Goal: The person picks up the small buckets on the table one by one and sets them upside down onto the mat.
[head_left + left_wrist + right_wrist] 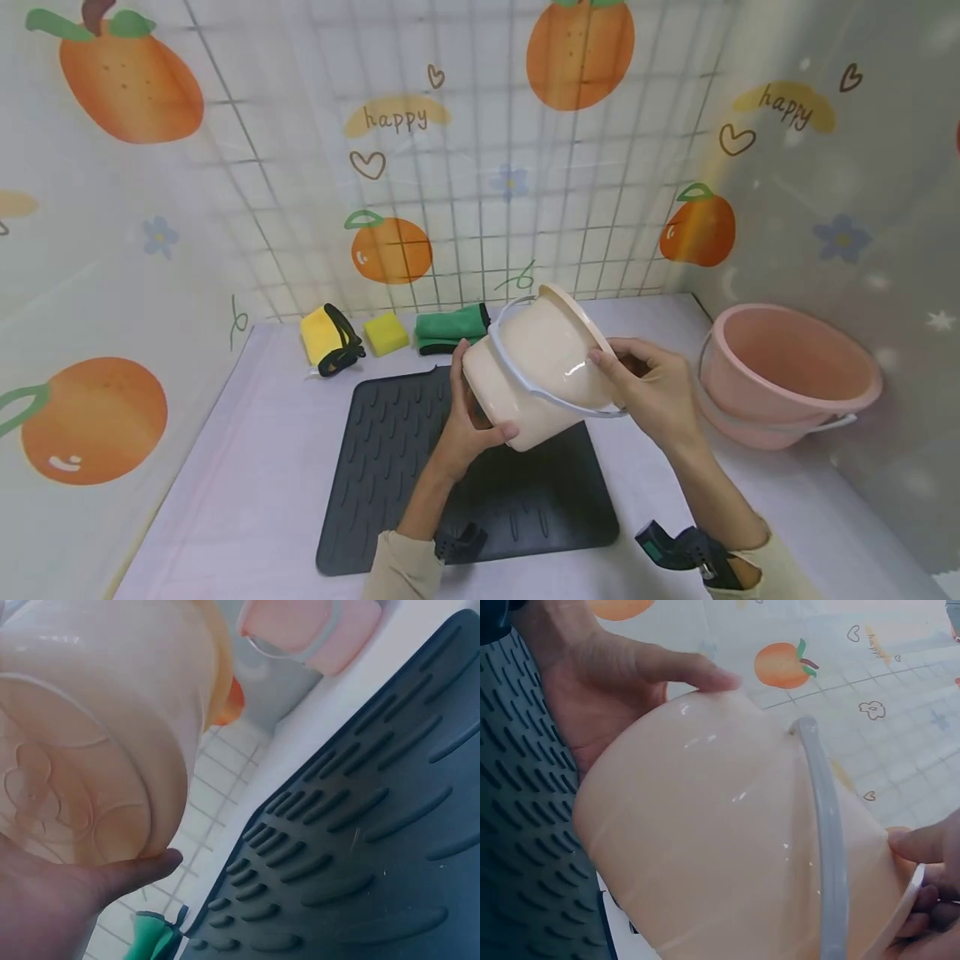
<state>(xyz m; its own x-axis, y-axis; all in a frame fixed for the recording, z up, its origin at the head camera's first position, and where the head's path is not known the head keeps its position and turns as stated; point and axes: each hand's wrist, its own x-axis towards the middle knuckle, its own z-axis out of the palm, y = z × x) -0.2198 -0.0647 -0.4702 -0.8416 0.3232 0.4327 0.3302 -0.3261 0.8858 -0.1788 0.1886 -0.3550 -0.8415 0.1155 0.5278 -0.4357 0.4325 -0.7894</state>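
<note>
Cream bucket: it is held tilted above the mat by both hands, with the base (45, 787) turned toward the lower left and the rim toward the upper right (551, 362).
Left hand: the base end is gripped, with the thumb laid at the near edge and the fingers spread apart from it along the far edge; the base is thus set between thumb and fingers (461, 429).
Right hand: the rim side is pinched, with the thumb laid on the outer wall and the other fingers curled behind the rim (656, 387).
Blue-grey handle: it is hung around the cream bucket's outer wall, between the two hands (829, 840).
Black mat: it is laid on the pale tabletop (247, 467) beneath the bucket and is marked with raised ridges (390, 467).
Pink bucket: it is stood upright to the right of the mat, near the right forearm (727, 400).
Green cloth: it is placed behind the mat, partly hidden by the cream bucket (450, 323).
Yellow sponge: it is set between the green cloth and a black-trimmed yellow cloth (318, 337) at the left (386, 333).
Backdrop: orange fruits and "happy" are printed across it (465, 50).
</note>
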